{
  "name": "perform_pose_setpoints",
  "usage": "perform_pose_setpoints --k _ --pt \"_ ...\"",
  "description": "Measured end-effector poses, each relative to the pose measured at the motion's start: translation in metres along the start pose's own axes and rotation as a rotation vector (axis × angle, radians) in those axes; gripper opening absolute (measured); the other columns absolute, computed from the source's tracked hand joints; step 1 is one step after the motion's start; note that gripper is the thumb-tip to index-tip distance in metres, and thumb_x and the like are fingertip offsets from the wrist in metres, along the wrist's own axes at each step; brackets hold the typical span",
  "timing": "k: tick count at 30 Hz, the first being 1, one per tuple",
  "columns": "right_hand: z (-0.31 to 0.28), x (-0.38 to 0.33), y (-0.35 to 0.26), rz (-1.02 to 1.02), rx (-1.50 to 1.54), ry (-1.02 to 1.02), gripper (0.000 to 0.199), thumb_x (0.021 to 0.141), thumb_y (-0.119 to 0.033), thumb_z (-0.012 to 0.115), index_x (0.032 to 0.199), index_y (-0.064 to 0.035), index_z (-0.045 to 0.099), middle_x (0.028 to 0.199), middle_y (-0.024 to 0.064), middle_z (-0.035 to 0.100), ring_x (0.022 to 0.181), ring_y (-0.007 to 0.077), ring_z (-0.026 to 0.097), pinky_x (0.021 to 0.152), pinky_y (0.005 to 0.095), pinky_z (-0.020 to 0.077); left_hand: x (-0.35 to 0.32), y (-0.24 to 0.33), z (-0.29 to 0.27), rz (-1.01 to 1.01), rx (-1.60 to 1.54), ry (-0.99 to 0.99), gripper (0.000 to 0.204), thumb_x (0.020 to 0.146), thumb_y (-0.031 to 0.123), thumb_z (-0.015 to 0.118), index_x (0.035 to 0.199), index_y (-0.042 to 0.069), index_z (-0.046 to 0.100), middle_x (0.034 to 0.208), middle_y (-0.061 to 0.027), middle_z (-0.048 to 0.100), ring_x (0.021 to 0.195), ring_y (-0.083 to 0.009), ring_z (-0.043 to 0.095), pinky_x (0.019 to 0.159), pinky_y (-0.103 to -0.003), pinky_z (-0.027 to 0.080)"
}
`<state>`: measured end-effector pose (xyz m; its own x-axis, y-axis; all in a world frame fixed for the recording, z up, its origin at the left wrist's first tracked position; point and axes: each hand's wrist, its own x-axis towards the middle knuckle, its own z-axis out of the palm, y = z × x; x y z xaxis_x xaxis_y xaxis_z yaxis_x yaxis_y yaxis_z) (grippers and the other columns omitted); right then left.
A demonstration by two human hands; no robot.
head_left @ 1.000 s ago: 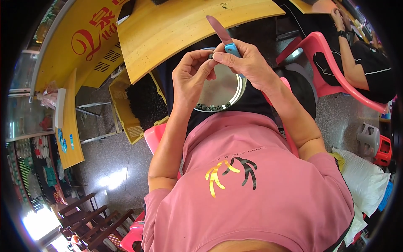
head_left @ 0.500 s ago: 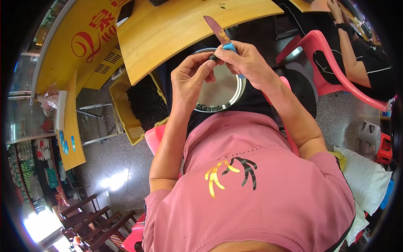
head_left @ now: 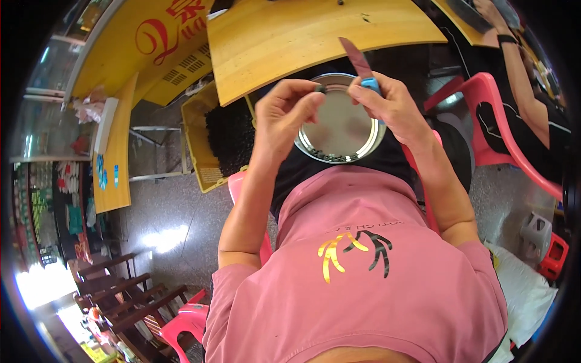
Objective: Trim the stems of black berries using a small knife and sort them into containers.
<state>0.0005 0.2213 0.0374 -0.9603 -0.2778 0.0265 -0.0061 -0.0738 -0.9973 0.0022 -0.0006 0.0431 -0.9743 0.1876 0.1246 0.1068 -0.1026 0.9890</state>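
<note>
My left hand is closed in a pinch, with a small dark round piece between thumb and forefinger. In my right hand is a knife, its blade pointing up and away and its blue handle inside my fingers. The two hands are apart, over a round metal basin that rests on my lap. Several small dark pieces lie along the near inside edge of the basin. The piece's exact kind is too small to make out.
A yellow crate full of dark pieces stands on the floor at left. Beyond the basin is a wooden table with small scraps on it. At right, a person's arm shows near a pink plastic chair. White sacks lie at lower right.
My hands have separated; before, they met at the dark piece. The knife has moved away from the piece, which stays in my left hand. The whole view has shifted somewhat.
</note>
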Motion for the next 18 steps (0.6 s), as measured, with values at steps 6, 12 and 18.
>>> perform_pose_setpoints --k 6,12,18 --pt "-0.010 0.004 0.007 0.013 0.106 0.070 0.013 0.096 -0.018 0.066 0.098 -0.0053 0.065 0.078 -0.0040 0.058 0.058 0.0001 0.039 0.052 0.0181 0.0295 0.014 0.032 -0.106 0.329 0.434 0.507 0.015 0.090 0.007 0.072 0.104 0.002 0.069 0.089 -0.0032 0.069 0.074 -0.0085 0.062 0.068 -0.021 0.052" --pt "-0.012 0.007 0.000 -0.009 0.045 0.072 0.017 0.097 -0.021 0.065 0.095 -0.0045 0.064 0.076 -0.0053 0.056 0.058 0.0003 0.038 0.053 0.0185 0.0297 0.018 0.063 -0.145 0.662 0.950 0.766 0.026 0.088 0.016 0.076 0.112 0.008 0.068 0.104 -0.0038 0.064 0.088 -0.0121 0.060 0.077 -0.028 0.048" --pt "-0.012 0.009 0.004 -0.001 0.017 0.093 0.018 0.096 -0.023 0.067 0.096 -0.0053 0.065 0.077 -0.0037 0.059 0.058 -0.0001 0.040 0.053 0.0181 0.0309 0.011 0.028 -0.053 0.390 0.759 -0.214 0.012 0.088 0.002 0.068 0.101 0.002 0.069 0.088 -0.0085 0.064 0.080 -0.0199 0.064 0.070 -0.029 0.051"
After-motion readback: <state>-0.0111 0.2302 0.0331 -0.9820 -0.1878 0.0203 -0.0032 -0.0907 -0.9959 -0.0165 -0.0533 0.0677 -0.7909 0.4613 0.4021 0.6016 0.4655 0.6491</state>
